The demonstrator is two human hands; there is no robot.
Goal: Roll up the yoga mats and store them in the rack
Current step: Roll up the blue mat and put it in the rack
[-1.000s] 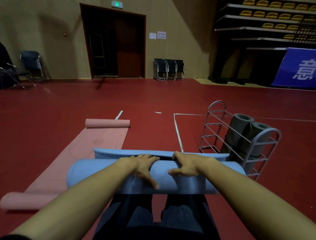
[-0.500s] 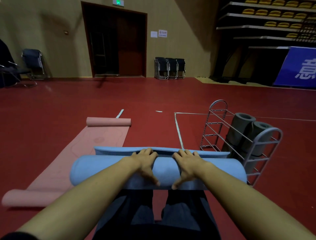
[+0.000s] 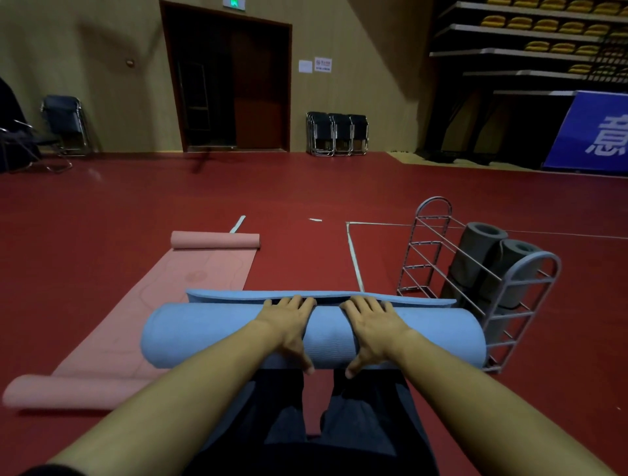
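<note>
A red sports floor (image 3: 102, 221) runs back to a dark doorway under a green exit sign (image 3: 233, 3) (its lettering too small to read); a blue banner (image 3: 598, 132) at right shows part of a white Chinese character. Left hand (image 3: 289, 322) and right hand (image 3: 372, 322) press flat, fingers spread, on the blue yoga mat (image 3: 204, 334), almost fully rolled, just beside the wire rack (image 3: 520, 288) holding grey mats (image 3: 475, 258). A pink mat (image 3: 190, 282) lies left.
</note>
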